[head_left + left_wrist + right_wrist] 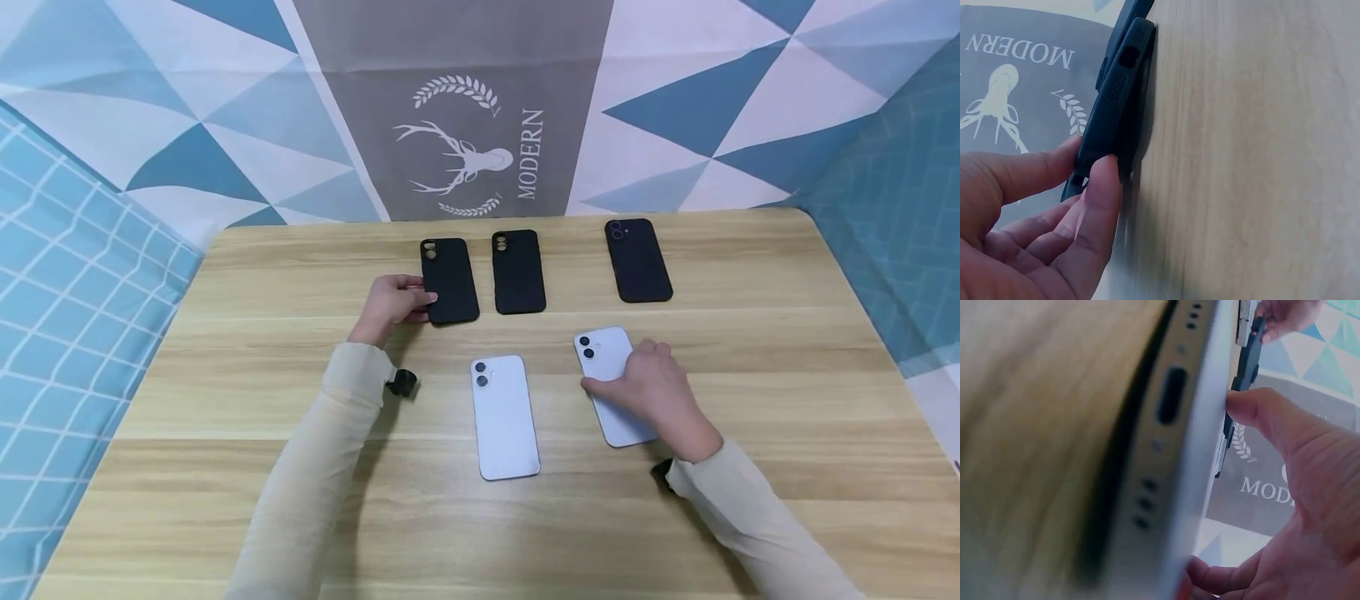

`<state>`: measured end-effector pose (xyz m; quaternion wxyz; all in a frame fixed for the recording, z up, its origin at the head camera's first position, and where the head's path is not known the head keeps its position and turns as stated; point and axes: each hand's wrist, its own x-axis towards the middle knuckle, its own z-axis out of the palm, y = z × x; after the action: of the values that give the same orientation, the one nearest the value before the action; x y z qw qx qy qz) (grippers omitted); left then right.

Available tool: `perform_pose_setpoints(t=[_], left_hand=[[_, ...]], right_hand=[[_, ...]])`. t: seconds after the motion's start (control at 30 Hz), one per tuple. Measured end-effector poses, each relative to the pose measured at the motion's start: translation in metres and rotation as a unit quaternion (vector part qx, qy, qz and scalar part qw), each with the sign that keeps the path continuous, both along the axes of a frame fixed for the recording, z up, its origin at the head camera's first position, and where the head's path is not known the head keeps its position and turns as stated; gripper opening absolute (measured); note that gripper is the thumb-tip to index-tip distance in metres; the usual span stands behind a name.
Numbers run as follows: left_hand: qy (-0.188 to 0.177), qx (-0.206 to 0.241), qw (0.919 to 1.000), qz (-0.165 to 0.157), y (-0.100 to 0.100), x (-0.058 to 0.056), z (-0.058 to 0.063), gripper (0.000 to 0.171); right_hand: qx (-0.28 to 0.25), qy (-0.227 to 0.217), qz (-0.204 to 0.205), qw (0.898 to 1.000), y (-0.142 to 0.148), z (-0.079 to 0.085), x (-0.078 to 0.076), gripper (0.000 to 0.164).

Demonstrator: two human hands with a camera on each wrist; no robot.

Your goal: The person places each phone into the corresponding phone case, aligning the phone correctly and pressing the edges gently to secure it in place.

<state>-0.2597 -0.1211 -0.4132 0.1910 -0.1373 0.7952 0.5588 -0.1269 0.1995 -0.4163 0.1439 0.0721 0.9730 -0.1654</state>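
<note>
My left hand (396, 298) pinches the left edge of a black phone case (454, 283), thumb on its back and fingers beneath. The left wrist view shows that case (1107, 119) raised at an angle, its port cutout and speaker holes facing the camera. My right hand (662, 390) spans a white phone (621, 423) and grips it by its long sides. In the right wrist view the phone's bottom edge (1169, 425) fills the foreground, with a dark gap between it and the wood. A second white phone (507, 421) lies between my hands, camera side up.
Another black case (519, 275) lies just right of the held one. A third black case (639, 262) lies farther right, near the back edge of the wooden table (300, 333). A patterned cloth (480, 50) with a deer print hangs behind the table.
</note>
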Motion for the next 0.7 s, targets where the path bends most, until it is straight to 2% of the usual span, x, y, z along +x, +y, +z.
perform_pose_setpoints(t=[0.17, 0.33, 0.57, 0.7], left_hand=[[-0.003, 0.005, 1.0000, -0.001, -0.001, 0.001, 0.000, 0.050], [-0.007, 0.014, 0.9999, -0.003, -0.004, 0.002, 0.001, 0.051], [-0.002, 0.031, 0.9995, -0.005, -0.010, 0.004, 0.003, 0.052], [0.001, 0.047, 0.9989, -0.005, -0.012, 0.005, 0.004, 0.053]], right_hand=[[-0.034, -0.006, -0.023, 0.999, 0.003, -0.002, -0.003, 0.087], [-0.082, -0.017, -0.046, 0.995, 0.010, -0.005, -0.006, 0.086], [-0.176, -0.044, -0.032, 0.983, 0.029, -0.002, -0.005, 0.050], [-0.229, -0.050, -0.043, 0.971, 0.036, -0.001, -0.005, 0.041]])
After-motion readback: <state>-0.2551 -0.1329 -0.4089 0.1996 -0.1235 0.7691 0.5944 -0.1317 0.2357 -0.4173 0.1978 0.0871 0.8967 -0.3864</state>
